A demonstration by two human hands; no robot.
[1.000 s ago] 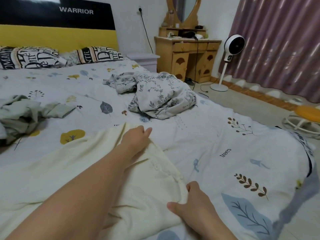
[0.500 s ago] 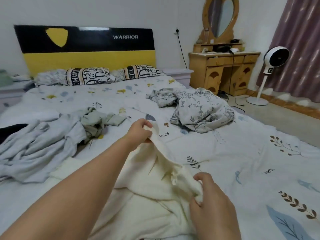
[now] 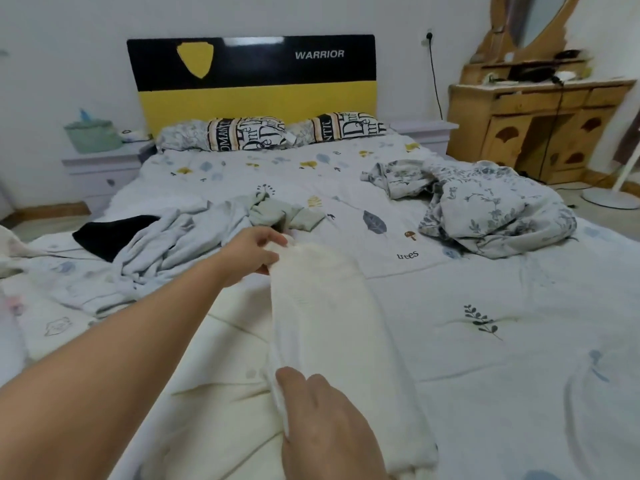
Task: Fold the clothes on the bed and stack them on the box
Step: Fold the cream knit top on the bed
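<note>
**Cream garment mid-fold, both hands on one edge**

Left hand [image 3: 258,251] pinches the far end of the cream garment [image 3: 322,306]; right hand [image 3: 325,424] pinches the near end of the same edge. Both grips grasping cloth, neither released. Judgement: holding two ends keeps the edge taut and straight so the raised panel can be laid over the rest of the garment, which lies flat on the bed [image 3: 485,341] in front of the person.

Still unfolded, judging by how they lie: a pale blue bundle [image 3: 166,251] and a sage green piece [image 3: 277,213] just past the left hand, a black item [image 3: 110,233] beside them, and a floral heap [image 3: 485,209] far right. The box isn't in view, so can't say where the stack goes.

Edges and room:
- Open sheet right of the garment, toward the floral heap: widest free area for laying and smoothing.
- Left side is tight; the blue bundle sits near the garment's left margin, so a fold going that way could catch it.
- Bed's right edge drops to the floor [image 3: 616,216].
</note>
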